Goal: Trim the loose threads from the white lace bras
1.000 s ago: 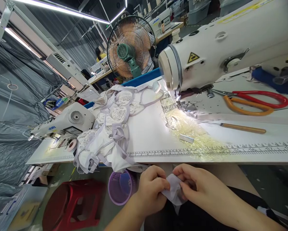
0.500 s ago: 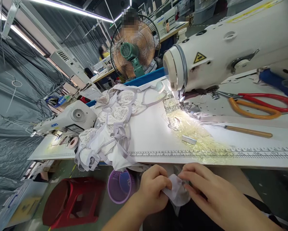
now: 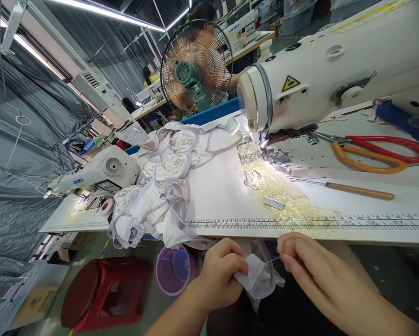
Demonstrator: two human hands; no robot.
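My left hand (image 3: 226, 269) is closed round the edge of a white fabric piece (image 3: 256, 275) that hangs just below the table's front edge. To its right, my right hand (image 3: 309, 268) pinches the end of a thin pale thread (image 3: 274, 259), which runs taut from the fabric to the fingertips. What kind of garment part the fabric is cannot be made out. Beyond my left hand, a pile of white lace bras (image 3: 170, 179) with grey straps lies on the table (image 3: 212, 196).
A sewing machine (image 3: 300, 88) overhangs the right side. Near it lie scissors (image 3: 373, 151), a wooden-handled tool (image 3: 359, 190) and a small metal piece (image 3: 274, 203). Below are a purple basket (image 3: 172, 280) and a red stool (image 3: 104, 294). Behind a fan (image 3: 197, 70) sits a person.
My right hand has moved right, away from the fabric, drawing the thread out between them. My left hand keeps its grip. The person behind the fan has shifted to the right.
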